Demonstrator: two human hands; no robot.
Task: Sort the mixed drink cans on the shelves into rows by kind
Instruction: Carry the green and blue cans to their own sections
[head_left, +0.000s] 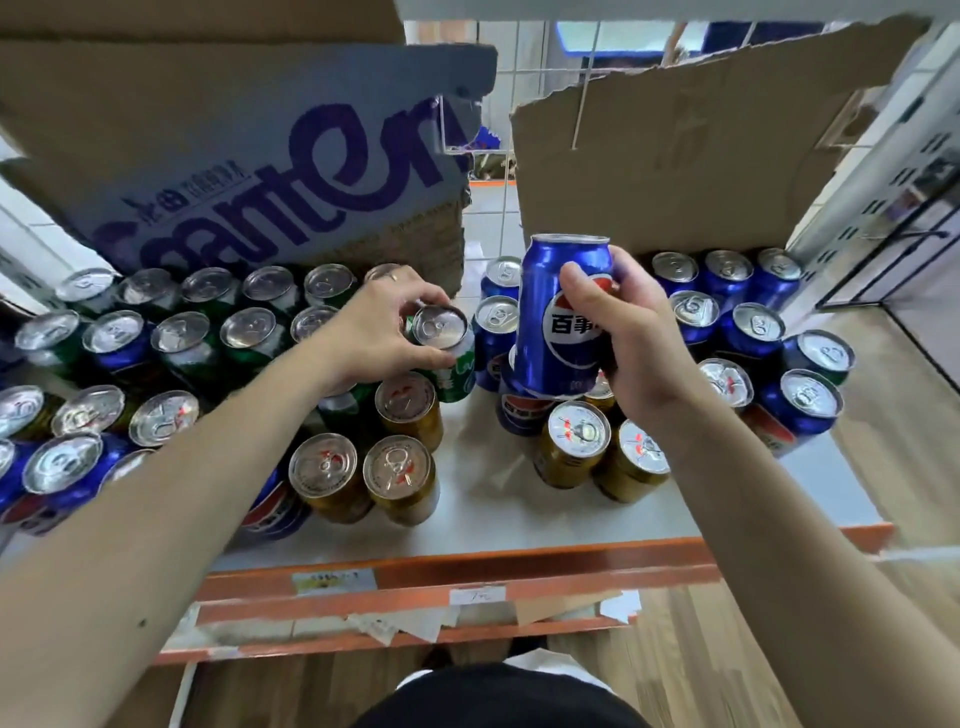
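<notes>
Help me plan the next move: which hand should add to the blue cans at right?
Right. The right hand holds a blue can beside the blue group; the left hand grips a green can.

Both our bare arms are stretched forward and down. Our left forearm (182, 483) runs in from the lower left with the wrist nearly straight. Our left hand (379, 322) lies palm down, its fingers curled over the top rim of an upright green-and-white aluminium drink can (449, 364), the thumb pressed against the near side and the fingertips on the far edge of the lid. Our right forearm (779, 509) comes up from the lower right, the wrist bent a little inward. Our right hand (641, 338) grips a blue aluminium cola can (561, 312) round its body, thumb laid across the front beside the logo, fingers wrapped behind. It holds the can top up and slightly tilted.
</notes>
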